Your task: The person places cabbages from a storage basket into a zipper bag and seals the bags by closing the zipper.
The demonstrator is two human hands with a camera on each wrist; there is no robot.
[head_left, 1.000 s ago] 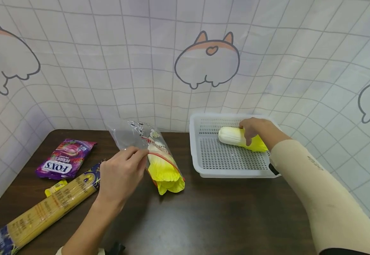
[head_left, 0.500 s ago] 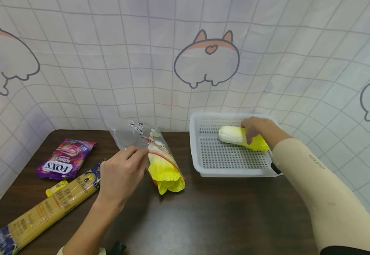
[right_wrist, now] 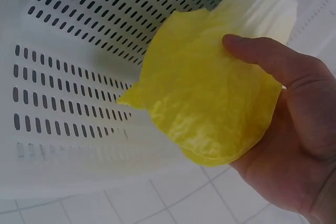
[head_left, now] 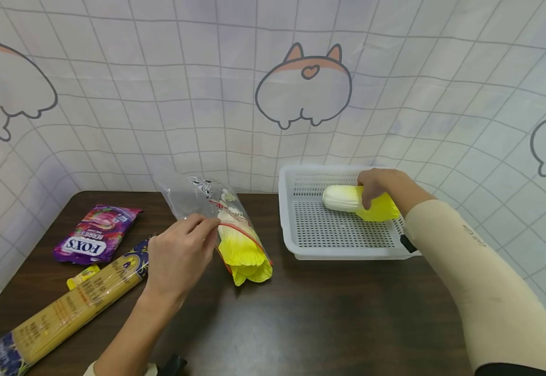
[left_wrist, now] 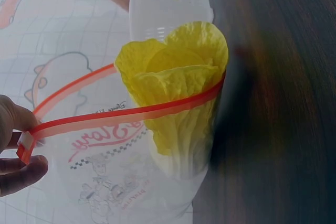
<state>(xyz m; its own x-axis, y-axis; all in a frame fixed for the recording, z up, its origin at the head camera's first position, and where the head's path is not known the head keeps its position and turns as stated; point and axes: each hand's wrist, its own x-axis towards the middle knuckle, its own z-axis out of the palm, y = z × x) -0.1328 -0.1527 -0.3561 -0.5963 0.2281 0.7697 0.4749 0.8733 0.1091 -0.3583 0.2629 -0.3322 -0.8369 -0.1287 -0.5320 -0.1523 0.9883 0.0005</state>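
Observation:
My left hand (head_left: 176,261) pinches the red-edged mouth of a clear printed zip bag (left_wrist: 126,114), holding it apart at one corner. Inside the bag lies a napa cabbage (head_left: 245,256), its yellow leaf end towards the opening. A second napa cabbage (head_left: 341,198) is in the white perforated basket (head_left: 289,230). My right hand (head_left: 381,185) grips it round its leafy half; in the right wrist view the thumb lies across the yellow leaves (right_wrist: 210,93), while the other fingers are hidden behind. The pale stem end points left.
On the left of the dark table (head_left: 301,313) lie a purple Fox's candy bag (head_left: 96,235), a long pack of spaghetti (head_left: 71,308) and a small yellow packet (head_left: 82,275). A tile-patterned curtain (head_left: 160,94) stands right behind the basket.
My right hand has shifted slightly up and right, and the leafy end of the cabbage in it has spread and moved a little right. The left hand and bag have stayed put.

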